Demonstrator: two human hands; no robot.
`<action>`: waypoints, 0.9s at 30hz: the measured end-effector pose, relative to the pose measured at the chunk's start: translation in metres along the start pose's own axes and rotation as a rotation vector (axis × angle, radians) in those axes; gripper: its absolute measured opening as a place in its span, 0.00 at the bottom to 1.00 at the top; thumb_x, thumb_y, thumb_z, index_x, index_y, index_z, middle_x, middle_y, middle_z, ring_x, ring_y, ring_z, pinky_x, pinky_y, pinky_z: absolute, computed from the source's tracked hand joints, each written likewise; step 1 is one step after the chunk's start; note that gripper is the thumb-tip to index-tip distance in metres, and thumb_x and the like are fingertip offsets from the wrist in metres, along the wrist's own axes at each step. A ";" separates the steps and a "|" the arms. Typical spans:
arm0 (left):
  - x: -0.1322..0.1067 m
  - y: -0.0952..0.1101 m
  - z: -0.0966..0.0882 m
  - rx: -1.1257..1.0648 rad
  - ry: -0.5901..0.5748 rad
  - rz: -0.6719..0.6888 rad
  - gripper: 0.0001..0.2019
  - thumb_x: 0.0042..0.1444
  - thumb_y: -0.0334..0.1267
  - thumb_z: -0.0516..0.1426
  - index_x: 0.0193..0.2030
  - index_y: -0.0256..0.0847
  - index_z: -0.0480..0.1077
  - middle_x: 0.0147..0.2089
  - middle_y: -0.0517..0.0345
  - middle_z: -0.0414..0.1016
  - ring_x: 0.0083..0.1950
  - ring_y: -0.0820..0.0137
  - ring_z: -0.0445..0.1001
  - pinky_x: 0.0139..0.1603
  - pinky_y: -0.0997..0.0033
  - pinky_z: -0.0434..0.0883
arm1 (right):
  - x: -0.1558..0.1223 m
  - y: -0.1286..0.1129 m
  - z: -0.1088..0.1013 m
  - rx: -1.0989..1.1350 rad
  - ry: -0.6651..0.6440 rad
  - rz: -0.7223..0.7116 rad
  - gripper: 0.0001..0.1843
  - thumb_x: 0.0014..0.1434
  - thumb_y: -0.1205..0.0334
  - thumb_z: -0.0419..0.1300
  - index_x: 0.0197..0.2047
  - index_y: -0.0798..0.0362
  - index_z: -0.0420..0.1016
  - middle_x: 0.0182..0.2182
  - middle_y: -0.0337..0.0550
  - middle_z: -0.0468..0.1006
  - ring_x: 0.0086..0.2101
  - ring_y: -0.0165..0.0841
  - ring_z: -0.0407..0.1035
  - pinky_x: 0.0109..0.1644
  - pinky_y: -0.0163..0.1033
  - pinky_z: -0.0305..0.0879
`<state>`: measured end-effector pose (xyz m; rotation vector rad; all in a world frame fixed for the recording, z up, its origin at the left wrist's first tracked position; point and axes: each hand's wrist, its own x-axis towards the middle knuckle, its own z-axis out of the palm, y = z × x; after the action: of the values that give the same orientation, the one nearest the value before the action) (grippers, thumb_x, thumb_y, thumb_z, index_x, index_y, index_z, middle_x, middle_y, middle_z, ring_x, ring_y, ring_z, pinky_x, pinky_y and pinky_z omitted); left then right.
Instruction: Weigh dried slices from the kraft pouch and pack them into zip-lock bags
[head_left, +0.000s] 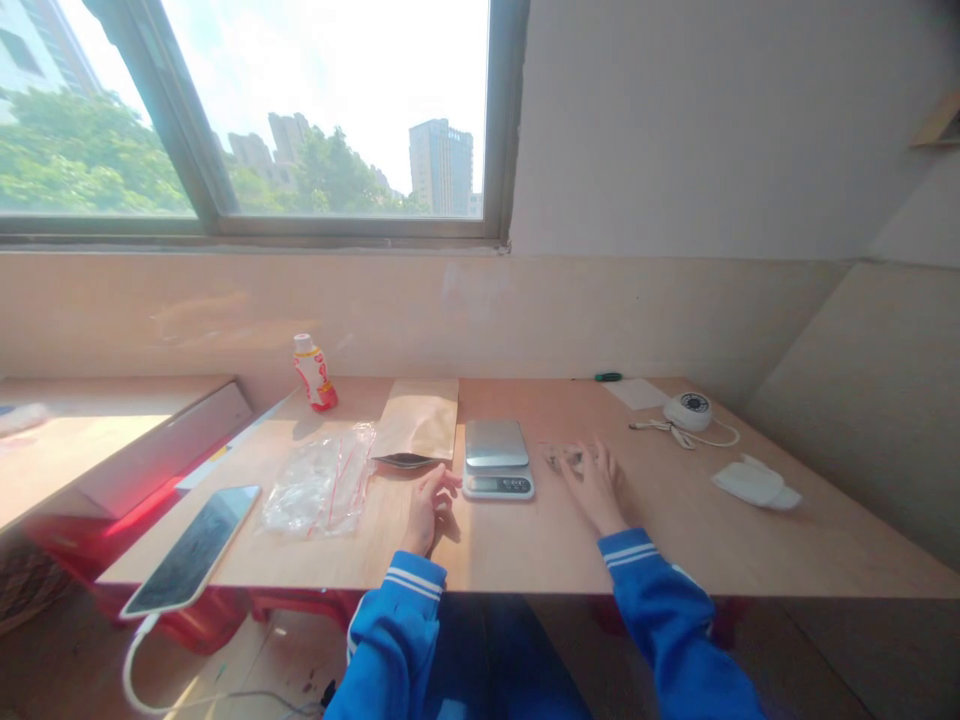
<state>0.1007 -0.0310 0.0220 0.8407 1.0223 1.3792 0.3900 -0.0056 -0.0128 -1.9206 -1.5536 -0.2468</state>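
Note:
A digital kitchen scale (497, 455) with a steel plate and a dark display stands on the table in front of me, nothing on its plate. My left hand (431, 508) rests by the scale's left front corner, fingers loosely bent and holding nothing. Just behind it lies a brown kraft paper pouch (418, 420), its mouth slightly parted toward me. To the right of the scale, my right hand (596, 487) has its fingertips on a small clear packet (555, 458) with brownish contents. The fingers partly cover it, and what is inside is too blurred to name.
Clear plastic zip bags (319, 485) lie left of the pouch. A phone (195, 550) on a cable overhangs the left edge; a red-and-white bottle (315, 373) stands behind. On the right are a white round device (686, 410) with a cord, crumpled white material (756, 485) and a green-handled screwdriver (608, 377).

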 end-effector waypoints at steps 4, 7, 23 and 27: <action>-0.001 0.002 0.000 0.049 0.004 0.027 0.20 0.50 0.53 0.57 0.24 0.36 0.72 0.26 0.57 0.68 0.22 0.77 0.64 0.16 0.79 0.58 | -0.001 0.002 0.018 -0.058 -0.198 -0.005 0.31 0.61 0.47 0.45 0.62 0.57 0.61 0.63 0.60 0.57 0.63 0.51 0.49 0.62 0.60 0.46; -0.002 0.002 0.000 0.144 0.000 0.123 0.18 0.52 0.50 0.54 0.26 0.36 0.73 0.29 0.55 0.70 0.27 0.74 0.67 0.21 0.78 0.63 | 0.014 0.002 0.022 -0.039 -0.257 0.008 0.31 0.62 0.49 0.45 0.63 0.58 0.60 0.64 0.60 0.56 0.64 0.50 0.47 0.64 0.61 0.43; 0.056 0.038 -0.069 1.275 0.222 0.682 0.15 0.55 0.30 0.51 0.45 0.45 0.75 0.45 0.52 0.79 0.47 0.58 0.74 0.51 0.59 0.63 | -0.056 -0.170 -0.034 0.867 -0.356 -0.580 0.21 0.64 0.67 0.46 0.56 0.50 0.69 0.52 0.48 0.73 0.55 0.35 0.65 0.61 0.47 0.62; 0.050 0.042 -0.058 1.293 0.118 0.778 0.12 0.57 0.37 0.54 0.44 0.47 0.77 0.41 0.52 0.81 0.43 0.59 0.75 0.50 0.60 0.62 | -0.055 -0.200 -0.009 0.811 -0.331 -0.630 0.25 0.61 0.70 0.46 0.61 0.54 0.65 0.57 0.51 0.69 0.58 0.38 0.61 0.63 0.50 0.59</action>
<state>0.0275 0.0147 0.0360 2.3022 1.8080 1.2596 0.1913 -0.0373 0.0385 -0.8460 -2.0252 0.4129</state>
